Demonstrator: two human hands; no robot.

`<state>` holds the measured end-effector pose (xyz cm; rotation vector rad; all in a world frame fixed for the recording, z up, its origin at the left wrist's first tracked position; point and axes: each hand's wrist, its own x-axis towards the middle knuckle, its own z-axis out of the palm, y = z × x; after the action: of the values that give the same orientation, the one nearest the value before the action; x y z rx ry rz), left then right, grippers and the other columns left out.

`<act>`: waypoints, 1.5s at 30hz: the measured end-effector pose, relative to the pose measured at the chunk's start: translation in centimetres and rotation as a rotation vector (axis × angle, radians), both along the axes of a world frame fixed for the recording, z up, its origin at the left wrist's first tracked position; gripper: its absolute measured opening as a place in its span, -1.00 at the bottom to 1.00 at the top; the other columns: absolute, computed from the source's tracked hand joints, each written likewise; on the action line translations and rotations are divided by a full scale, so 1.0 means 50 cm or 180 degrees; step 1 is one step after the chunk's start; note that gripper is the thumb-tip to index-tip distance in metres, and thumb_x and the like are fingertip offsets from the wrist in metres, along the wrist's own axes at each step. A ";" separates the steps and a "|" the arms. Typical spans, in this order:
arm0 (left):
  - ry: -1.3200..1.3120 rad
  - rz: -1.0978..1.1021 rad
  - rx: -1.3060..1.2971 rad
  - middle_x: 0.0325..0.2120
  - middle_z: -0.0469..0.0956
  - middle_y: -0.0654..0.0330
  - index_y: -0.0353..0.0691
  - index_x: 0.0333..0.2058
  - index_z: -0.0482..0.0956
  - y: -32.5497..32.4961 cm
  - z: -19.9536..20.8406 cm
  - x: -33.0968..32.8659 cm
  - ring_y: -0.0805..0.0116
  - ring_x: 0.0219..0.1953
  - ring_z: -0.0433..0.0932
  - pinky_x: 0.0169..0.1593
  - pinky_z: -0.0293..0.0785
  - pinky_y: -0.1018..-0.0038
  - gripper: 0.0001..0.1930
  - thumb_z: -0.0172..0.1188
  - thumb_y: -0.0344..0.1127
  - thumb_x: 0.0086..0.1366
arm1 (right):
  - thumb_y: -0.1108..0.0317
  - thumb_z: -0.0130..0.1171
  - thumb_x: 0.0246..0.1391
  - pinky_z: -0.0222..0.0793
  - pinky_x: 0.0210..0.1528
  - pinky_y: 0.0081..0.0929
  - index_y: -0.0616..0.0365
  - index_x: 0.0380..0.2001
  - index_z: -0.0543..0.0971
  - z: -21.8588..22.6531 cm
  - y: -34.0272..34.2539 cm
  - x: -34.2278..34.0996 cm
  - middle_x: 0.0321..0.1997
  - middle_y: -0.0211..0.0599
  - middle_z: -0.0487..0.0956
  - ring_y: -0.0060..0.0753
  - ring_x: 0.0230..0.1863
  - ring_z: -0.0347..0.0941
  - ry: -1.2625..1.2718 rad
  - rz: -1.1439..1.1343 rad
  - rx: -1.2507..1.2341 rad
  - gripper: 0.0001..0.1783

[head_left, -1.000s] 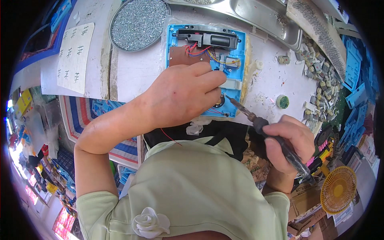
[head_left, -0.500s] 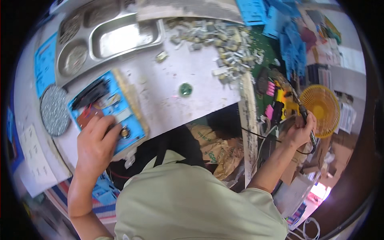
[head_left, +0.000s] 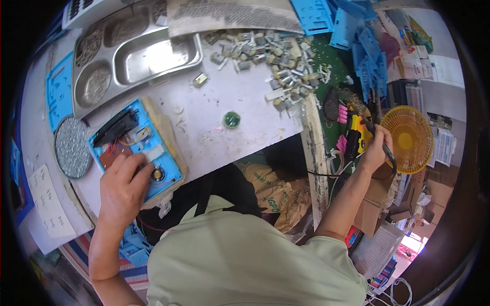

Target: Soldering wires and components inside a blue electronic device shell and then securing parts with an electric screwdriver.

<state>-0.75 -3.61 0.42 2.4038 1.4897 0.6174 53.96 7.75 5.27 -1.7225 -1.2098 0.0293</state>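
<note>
My left hand (head_left: pixel 122 184) rests over a blue plastic casing (head_left: pixel 166 170) at the table's near left edge. Its fingers are curled together beside a reddish-brown circuit board (head_left: pixel 112 156); whatever they pinch is hidden. The casing also holds a black part (head_left: pixel 117 126), thin wires and a round metal piece (head_left: pixel 157 174), and it lies on a yellowish pad (head_left: pixel 172 145). Off to the right, my right hand (head_left: pixel 376 150) grips a soldering iron (head_left: pixel 389 154) by its dark handle. The iron's front end is at the coiled holder (head_left: pixel 352 99) of a yellow stand (head_left: pixel 361 133).
Small metal motors (head_left: pixel 286 64) lie heaped at the back right of the table. A steel compartment tray (head_left: pixel 153 81) stands back left, above a round dish (head_left: pixel 73 148) of small metal pieces. A green disc (head_left: pixel 231 119) sits mid-table. A yellow basket (head_left: pixel 407 140) is far right.
My right hand has moved up and left with the soldering iron, toward the coiled holder. My left hand stays at the casing with nearly the same pose.
</note>
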 end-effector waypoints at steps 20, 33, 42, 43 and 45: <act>-0.0531 0.0386 0.0212 -0.12 0.53 0.15 -0.13 -0.12 0.67 -0.036 -0.030 -0.035 0.22 -0.31 0.54 -0.27 0.45 0.30 -0.58 0.40 -0.47 -0.05 | 0.51 0.39 -0.03 0.37 -0.43 -0.46 0.22 -0.37 0.66 -0.121 -0.042 -0.691 -0.50 -0.29 0.58 -0.41 -0.51 0.46 0.0043 0.3786 -0.1055 -0.87; -0.0615 0.0717 0.0819 -0.18 0.51 0.22 -0.12 -0.19 0.68 -0.013 -0.034 -0.028 0.27 -0.27 0.51 -0.13 0.37 0.28 -0.65 0.39 -0.46 -0.05 | 0.13 0.38 -0.02 0.43 -0.41 -0.19 0.14 -0.53 0.58 -0.092 0.005 -0.777 -0.54 -0.22 0.58 -0.13 -0.46 0.56 -0.1487 0.3749 -0.1371 -0.69; -0.0417 0.0751 0.0927 -0.17 0.51 0.22 -0.12 -0.22 0.68 0.016 -0.038 -0.031 0.23 -0.24 0.49 -0.06 0.32 0.25 -0.70 0.37 -0.40 -0.01 | 0.18 0.32 -0.01 0.53 -0.34 -0.13 0.18 -0.53 0.62 -0.057 0.003 -0.798 -0.55 -0.11 0.63 0.02 -0.46 0.62 -0.2384 0.3687 -0.1400 -0.73; -0.0381 0.0767 0.0970 -0.16 0.51 0.22 -0.12 -0.22 0.68 0.018 -0.038 -0.029 0.22 -0.22 0.49 -0.05 0.32 0.24 -0.71 0.37 -0.39 0.00 | 0.19 0.31 -0.01 0.54 -0.34 -0.13 0.18 -0.54 0.62 -0.059 0.004 -0.796 -0.56 -0.11 0.62 0.03 -0.46 0.62 -0.2404 0.3707 -0.1369 -0.74; -0.0317 0.0798 0.1057 -0.14 0.51 0.21 -0.11 -0.21 0.68 0.023 -0.039 -0.023 0.20 -0.18 0.49 -0.02 0.31 0.23 -0.71 0.37 -0.35 0.01 | 0.21 0.30 -0.02 0.54 -0.34 -0.13 0.19 -0.56 0.62 -0.068 0.012 -0.784 -0.58 -0.09 0.62 0.03 -0.46 0.62 -0.1975 0.3841 -0.1413 -0.75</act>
<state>-1.93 -2.47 -1.54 2.3866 1.7800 1.1019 14.76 8.34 1.86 -1.0920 -2.7178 0.5458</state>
